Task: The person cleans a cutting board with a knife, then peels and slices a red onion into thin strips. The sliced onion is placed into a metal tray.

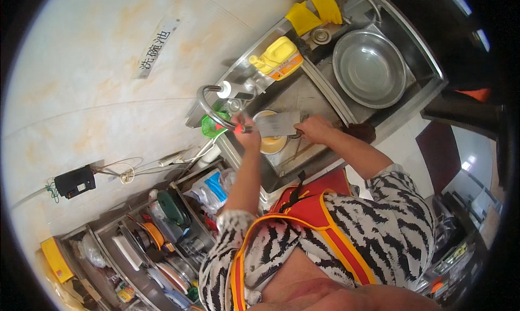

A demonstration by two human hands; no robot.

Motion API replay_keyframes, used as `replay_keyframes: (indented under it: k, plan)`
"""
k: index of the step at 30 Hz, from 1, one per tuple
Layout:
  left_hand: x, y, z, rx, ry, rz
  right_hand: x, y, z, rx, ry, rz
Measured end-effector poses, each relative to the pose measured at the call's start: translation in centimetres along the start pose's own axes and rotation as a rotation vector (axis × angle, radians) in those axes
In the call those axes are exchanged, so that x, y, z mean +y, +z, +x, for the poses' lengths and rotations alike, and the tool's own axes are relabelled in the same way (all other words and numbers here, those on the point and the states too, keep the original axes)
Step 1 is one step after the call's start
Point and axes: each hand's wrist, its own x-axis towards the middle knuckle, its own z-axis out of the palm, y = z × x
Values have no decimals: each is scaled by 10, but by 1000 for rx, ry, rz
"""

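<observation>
My right hand grips the handle of a cleaver with a broad, pale metal blade. The blade lies flat over a round bowl with a yellowish inside, covering its middle. Close to the blade's far left end is my left hand, blurred and partly hidden by the tip of a curved metal faucet. Whether its fingers hold anything cannot be made out. Bowl and cleaver are in the left basin of a stainless steel sink. Thin sticks lie beside the bowl.
A green plastic basket sits left of my left hand. Behind the basin stands a yellow jug; yellow rubber gloves lie farther back. The right basin holds a large metal bowl. A crowded rack stands at lower left.
</observation>
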Motion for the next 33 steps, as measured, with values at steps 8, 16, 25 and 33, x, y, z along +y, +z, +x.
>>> replay_keyframes:
  k: [8,16,25,33]
  plan:
    - [23,13,-100,-263,-1161,-1243,-14,25,33,164,-156,38]
    - [27,28,-113,-261,-1180,-1110,-32,47,30,131,55,14]
    - [36,42,-72,94,-1112,-1061,-14,89,12,215,227,510]
    - [-7,27,-19,-728,-982,-1570,-32,92,6,41,540,1772]
